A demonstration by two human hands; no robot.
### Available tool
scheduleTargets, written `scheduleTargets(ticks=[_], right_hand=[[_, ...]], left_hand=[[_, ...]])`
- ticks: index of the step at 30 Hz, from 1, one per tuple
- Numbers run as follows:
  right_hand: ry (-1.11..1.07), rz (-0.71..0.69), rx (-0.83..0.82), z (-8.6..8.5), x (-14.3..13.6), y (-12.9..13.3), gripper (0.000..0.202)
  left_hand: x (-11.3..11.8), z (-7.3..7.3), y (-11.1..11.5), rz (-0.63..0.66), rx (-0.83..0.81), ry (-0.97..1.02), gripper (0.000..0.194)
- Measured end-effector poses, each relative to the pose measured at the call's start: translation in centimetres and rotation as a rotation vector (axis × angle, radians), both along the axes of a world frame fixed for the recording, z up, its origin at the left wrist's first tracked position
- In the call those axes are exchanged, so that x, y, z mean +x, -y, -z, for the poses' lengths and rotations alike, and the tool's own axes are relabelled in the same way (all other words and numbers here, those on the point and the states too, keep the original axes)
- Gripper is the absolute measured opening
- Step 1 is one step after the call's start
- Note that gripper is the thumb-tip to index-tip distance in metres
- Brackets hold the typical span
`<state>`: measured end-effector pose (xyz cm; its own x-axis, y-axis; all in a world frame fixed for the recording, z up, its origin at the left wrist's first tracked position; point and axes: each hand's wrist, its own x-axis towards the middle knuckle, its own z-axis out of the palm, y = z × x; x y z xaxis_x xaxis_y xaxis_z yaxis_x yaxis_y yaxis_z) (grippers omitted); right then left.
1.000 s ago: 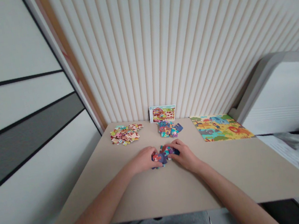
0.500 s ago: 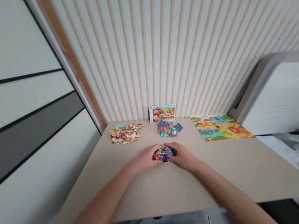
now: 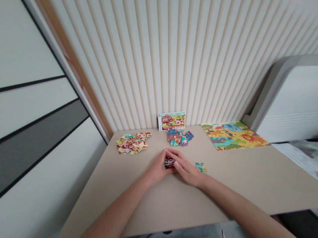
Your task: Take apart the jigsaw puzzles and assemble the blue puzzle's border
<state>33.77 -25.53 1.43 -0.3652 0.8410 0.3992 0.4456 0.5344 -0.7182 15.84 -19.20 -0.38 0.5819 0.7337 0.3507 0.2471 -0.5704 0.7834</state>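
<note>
Both hands meet at the middle of the table, around a small stack of jigsaw puzzle pieces [image 3: 169, 162] seen edge-on. My left hand [image 3: 159, 168] is closed on the stack from the left. Over its right side lies my right hand [image 3: 186, 169], fingers pressed together and their tips meeting those of the left hand. Part of the stack is hidden by the fingers. A teal and yellow puzzle piece [image 3: 201, 167] lies on the table just right of my right hand.
Beyond the hands lie a pile of blue and purple pieces [image 3: 179, 137] and, farther left, a larger multicoloured pile [image 3: 133, 143]. A farm picture card [image 3: 172, 120] stands against the ribbed wall. An assembled animal puzzle [image 3: 233, 135] lies flat at the back right of the table [image 3: 156, 213].
My hands have drawn together, gathering the spread pieces into a compact stack. The teal and yellow piece, mostly covered before by my right hand, now shows beside it.
</note>
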Motion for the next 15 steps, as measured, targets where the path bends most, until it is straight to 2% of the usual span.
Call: scheduleTargets(ticks=[2,4,6,8,11,13,15], right_hand=[[0.035,-0.010,0.006,0.3,-0.1,0.0,0.058],[0.082,-0.014,0.010,0.2,0.5,-0.1,0.059],[0.153,0.018,0.012,-0.3,2.1,-0.2,0.061],[0.246,0.092,-0.028,-0.8,4.8,-0.2,0.068],[0.384,0.175,-0.220,-1.0,9.9,0.1,0.084],[0.441,0.139,-0.352,-0.7,12.5,0.6,0.095],[0.448,0.115,-0.393,-0.5,13.8,0.9,0.097]], left_hand=[[0.2,0.2,0.1,0.026,-0.006,0.020,0.098],[0.3,0.3,0.1,0.030,-0.032,-0.007,0.103],[0.2,0.1,0.1,-0.014,-0.037,-0.062,0.092],[0.0,-0.2,0.1,-0.074,0.005,-0.115,0.078],[-0.5,-0.4,0.0,-0.091,0.093,-0.167,0.069],[-0.7,-0.4,-0.2,-0.077,0.129,-0.198,0.067],[-0.8,-0.3,-0.4,-0.067,0.143,-0.218,0.062]])
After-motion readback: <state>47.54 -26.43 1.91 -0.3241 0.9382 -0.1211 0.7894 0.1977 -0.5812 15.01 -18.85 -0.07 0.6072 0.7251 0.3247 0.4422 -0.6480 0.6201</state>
